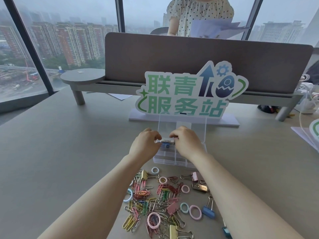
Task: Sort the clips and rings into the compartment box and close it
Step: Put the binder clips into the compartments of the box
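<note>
A clear plastic compartment box [170, 160] stands on the table with its lid [183, 125] raised upright. My left hand [146, 145] and my right hand [186, 144] hover over the box and together pinch a small white label strip with a barcode [167, 140]. Something blue [166, 145] lies in a back compartment under the strip. Nearer to me lies a loose pile of coloured paper clips [155, 199], pastel rings [195, 212], and binder clips, one pink [172, 208], one gold [144, 175], one blue [208, 212].
A standing sign with green characters [188, 91] rises just behind the box. A grey desk divider [189, 54] and shelf run behind it, with a person in a dotted top beyond. Cables [309, 94] and papers lie at the right edge.
</note>
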